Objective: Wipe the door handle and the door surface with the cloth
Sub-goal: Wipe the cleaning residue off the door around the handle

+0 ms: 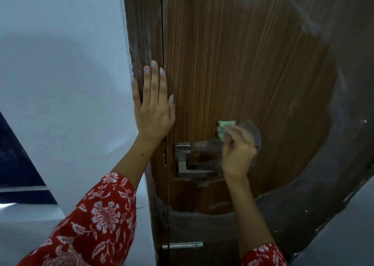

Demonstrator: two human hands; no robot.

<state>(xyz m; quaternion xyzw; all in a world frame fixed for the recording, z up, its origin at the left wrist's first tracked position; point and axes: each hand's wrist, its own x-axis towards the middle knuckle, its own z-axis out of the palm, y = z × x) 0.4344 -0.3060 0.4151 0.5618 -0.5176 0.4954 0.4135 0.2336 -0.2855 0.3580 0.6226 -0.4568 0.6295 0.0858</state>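
A brown wood-grain door [232, 63] fills the middle of the view, with a silver lever handle [188, 167] on its left side. My right hand [238, 152] is blurred and shut on a small green cloth [223, 129], pressing it to the door surface just above and right of the handle. My left hand [153, 104] lies flat with its fingers apart across the door frame [141, 33] and the door's left edge, above the handle. It holds nothing.
A white wall [60, 73] runs to the left of the frame. Chalky smears mark the frame and the door's upper right. A small metal latch [182, 245] sits low on the door. Dark shading covers the door's right and lower parts.
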